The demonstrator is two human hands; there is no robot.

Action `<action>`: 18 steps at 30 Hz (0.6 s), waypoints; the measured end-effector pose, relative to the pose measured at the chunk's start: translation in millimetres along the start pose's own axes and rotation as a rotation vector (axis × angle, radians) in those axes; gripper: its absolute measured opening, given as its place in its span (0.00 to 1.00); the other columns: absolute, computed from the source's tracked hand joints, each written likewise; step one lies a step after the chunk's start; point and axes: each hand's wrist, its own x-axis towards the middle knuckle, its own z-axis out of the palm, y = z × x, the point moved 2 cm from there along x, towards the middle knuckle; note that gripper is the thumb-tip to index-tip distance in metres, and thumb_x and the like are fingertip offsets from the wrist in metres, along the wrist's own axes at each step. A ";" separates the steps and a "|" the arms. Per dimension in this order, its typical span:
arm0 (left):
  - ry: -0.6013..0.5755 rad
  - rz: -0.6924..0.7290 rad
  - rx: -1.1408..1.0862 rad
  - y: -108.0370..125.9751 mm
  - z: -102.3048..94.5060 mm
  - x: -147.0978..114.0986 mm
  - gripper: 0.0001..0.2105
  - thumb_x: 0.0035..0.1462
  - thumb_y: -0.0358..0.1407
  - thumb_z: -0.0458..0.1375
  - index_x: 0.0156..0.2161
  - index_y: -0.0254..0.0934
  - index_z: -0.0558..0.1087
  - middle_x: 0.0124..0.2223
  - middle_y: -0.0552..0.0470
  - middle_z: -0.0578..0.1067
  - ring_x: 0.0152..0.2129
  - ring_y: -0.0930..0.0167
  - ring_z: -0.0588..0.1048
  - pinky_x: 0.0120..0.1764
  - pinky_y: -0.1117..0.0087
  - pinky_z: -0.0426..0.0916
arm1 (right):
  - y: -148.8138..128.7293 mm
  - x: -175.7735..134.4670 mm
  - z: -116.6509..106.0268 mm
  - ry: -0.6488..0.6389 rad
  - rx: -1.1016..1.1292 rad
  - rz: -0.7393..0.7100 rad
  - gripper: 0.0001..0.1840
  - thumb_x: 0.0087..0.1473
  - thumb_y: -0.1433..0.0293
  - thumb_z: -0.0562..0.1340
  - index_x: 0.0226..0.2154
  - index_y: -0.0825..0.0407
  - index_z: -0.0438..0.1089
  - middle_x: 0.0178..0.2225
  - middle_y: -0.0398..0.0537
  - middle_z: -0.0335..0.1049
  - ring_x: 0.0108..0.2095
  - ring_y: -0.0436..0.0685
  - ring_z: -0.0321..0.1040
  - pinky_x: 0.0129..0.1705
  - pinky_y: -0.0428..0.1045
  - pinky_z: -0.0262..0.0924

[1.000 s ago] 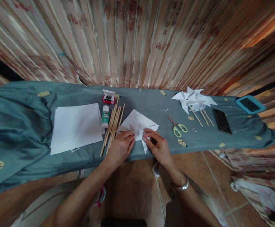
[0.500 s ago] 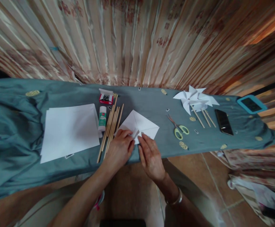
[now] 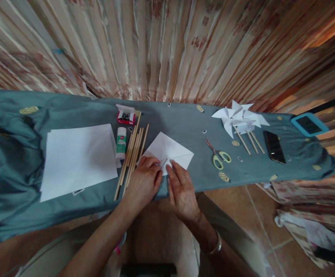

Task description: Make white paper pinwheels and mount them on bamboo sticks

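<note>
A white paper square (image 3: 175,149) lies turned corner-up in front of me, with crease or cut lines running toward its middle. My left hand (image 3: 144,175) grips its near left side with curled fingers, and a small part of the paper stands raised by the fingertips. My right hand (image 3: 182,189) has its fingertips close together on the near right edge; its thumb sits low by the paper's near corner. Both hands cover the near part of the sheet. Just left of it lie several wooden sticks (image 3: 132,154).
Left are a glue stick (image 3: 121,143), a red box of small dark pins (image 3: 126,115) and a stack of white sheets (image 3: 79,161). Right are scissors (image 3: 217,156), paper pinwheels (image 3: 239,117) on sticks, a phone (image 3: 274,147) and a blue-framed tablet (image 3: 309,125). A curtain (image 3: 167,50) hangs behind.
The view has shifted slightly, so things on the left sit a little further left. Both hands stay at the paper, with only slight finger movement.
</note>
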 end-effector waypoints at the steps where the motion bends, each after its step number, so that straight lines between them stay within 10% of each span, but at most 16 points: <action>1: 0.000 -0.001 0.000 0.1 -0.1 0.0 0.06 0.56 0.27 0.55 0.31 0.34 0.73 0.39 0.45 0.74 0.39 0.64 0.70 0.43 0.59 0.71 | -0.1 0.0 0.2 0.000 -0.003 0.002 0.28 0.60 0.77 0.51 0.62 0.54 0.52 0.61 0.63 0.55 0.61 0.65 0.54 0.57 0.65 0.57; 18: -0.029 -0.029 -0.022 1.0 -0.7 0.8 0.06 0.56 0.27 0.55 0.30 0.33 0.73 0.38 0.46 0.73 0.39 0.63 0.70 0.43 0.59 0.71 | -1.3 3.1 0.6 -0.001 -0.021 -0.004 0.26 0.59 0.77 0.51 0.60 0.55 0.56 0.60 0.64 0.57 0.59 0.66 0.55 0.56 0.65 0.57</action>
